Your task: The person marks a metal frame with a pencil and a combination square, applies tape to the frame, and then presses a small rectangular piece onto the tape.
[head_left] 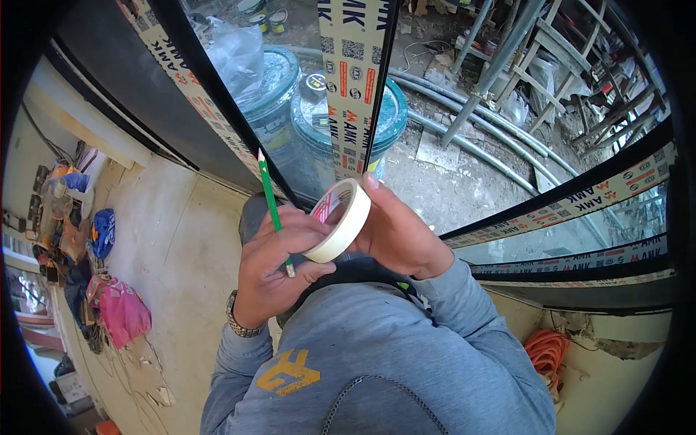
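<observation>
Cream tape roll (352, 228) between both hands (270, 270)

This looks like a building site: the black window frame (208, 72) carries printed strips (354, 51) of tape. Beyond the window frame, lidded buckets (395, 112) and long metal pipes (500, 129) sit on littered dirt (413, 167). Inside the window frame, a coiled orange hose (547, 354) and piled bags (122, 312) lie on dusty floor (192, 250).
</observation>
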`<state>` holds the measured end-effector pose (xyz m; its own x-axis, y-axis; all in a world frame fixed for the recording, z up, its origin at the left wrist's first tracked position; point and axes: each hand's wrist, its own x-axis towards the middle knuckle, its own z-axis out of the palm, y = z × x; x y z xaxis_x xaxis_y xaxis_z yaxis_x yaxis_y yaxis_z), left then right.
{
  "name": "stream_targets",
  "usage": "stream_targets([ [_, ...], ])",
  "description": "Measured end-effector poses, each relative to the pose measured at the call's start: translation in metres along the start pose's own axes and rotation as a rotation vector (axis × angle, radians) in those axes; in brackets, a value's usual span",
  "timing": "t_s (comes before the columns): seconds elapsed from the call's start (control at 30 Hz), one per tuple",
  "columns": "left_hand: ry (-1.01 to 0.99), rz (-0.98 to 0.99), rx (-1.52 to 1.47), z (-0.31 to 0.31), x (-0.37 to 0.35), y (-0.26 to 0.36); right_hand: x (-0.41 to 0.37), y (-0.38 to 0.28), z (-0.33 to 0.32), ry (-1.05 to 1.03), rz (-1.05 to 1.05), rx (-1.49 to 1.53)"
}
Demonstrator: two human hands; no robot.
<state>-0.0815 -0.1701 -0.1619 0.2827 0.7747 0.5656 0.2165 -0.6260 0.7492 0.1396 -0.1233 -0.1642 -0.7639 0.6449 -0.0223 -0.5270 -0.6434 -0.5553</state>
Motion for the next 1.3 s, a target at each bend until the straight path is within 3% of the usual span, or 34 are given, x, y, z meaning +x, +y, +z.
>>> stream_targets([
  [0.07,-0.049,0.067,0.092,-0.002,0.0,0.002,0.004,0.01,0.003,0.367,-0.364,-0.414],
  [0.1,-0.04,0.066,0.095,-0.004,0.001,0.005,0.003,0.007,0.003,0.36,-0.359,-0.419],
  [0.17,-0.081,0.075,0.094,-0.007,0.008,0.01,-0.006,-0.005,-0.001,0.203,-0.786,-1.143],
  [0.23,-0.071,0.019,0.044,-0.01,0.009,0.012,-0.019,-0.024,0.016,0.121,-0.773,-1.263],
  [0.3,-0.067,-0.038,-0.008,-0.011,0.011,0.016,-0.025,-0.04,0.031,-0.142,-0.641,-1.5],
  [0.33,-0.075,-0.124,-0.105,-0.012,0.012,0.021,-0.022,-0.04,0.034,-0.137,-0.656,-1.538],
  [0.37,-0.083,-0.205,-0.2,-0.013,0.013,0.023,-0.022,-0.041,0.037,-0.144,-0.655,-1.54],
  [0.43,-0.093,-0.172,-0.156,-0.015,0.015,0.024,-0.02,-0.044,0.043,-0.193,-0.47,-1.585],
  [0.53,-0.08,-0.106,-0.054,-0.016,0.017,0.02,-0.018,-0.037,0.037,-0.153,-0.383,-1.455],
  [0.67,0.001,-0.103,0.0,-0.013,0.016,0.006,-0.012,-0.018,0.022,-0.116,-0.525,-1.342],
  [0.83,-0.034,-0.112,-0.092,-0.01,0.014,-0.004,-0.018,-0.004,0.022,0.058,-0.355,-1.113],
  [0.97,-0.048,-0.16,-0.124,-0.013,0.012,-0.004,-0.017,0.005,0.005,0.006,-0.385,-1.282],
  [1.1,-0.022,-0.107,-0.121,-0.015,0.011,-0.006,-0.017,0.014,-0.002,0.024,-0.424,-1.215],
  [1.17,-0.024,-0.198,-0.171,-0.018,0.008,-0.002,-0.02,0.012,0.007,0.14,-0.35,-1.147],
  [1.23,-0.035,-0.174,-0.199,-0.022,0.003,-0.011,-0.017,-0.003,0.027,-0.037,-0.452,-1.32],
  [1.3,-0.076,-0.192,-0.158,-0.028,0.004,-0.008,-0.016,-0.001,0.024,-0.037,-0.458,-1.357],
])
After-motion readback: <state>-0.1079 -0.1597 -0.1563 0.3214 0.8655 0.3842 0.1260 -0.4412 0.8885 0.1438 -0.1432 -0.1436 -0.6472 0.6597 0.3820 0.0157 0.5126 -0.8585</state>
